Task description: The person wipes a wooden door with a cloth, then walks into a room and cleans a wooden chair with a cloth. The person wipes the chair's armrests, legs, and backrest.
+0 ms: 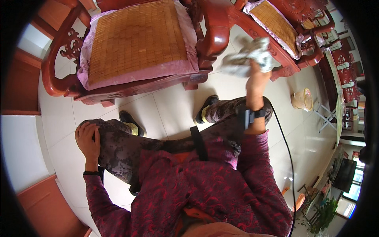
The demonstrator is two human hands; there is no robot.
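Observation:
My right hand (257, 78) is raised in front of my right knee and grips a crumpled pale cloth (258, 53), blurred by motion. It hangs in front of the red wooden armchair's curved armrest (217, 35), with a gap between them. My left hand (88, 139) lies flat on my left knee, on the camouflage trousers (118, 154), holding nothing. Before me stands the armchair, whose seat carries a woven bamboo mat (139, 41) over a pink cushion (165, 72).
A second carved wooden seat (275, 50) with a similar mat stands at the right. Beyond it are a yellowish wastebasket (302, 99) and a folding table (339, 118). A black cable (285, 142) runs down beside my right arm. Pale tiles (157, 112) cover the floor.

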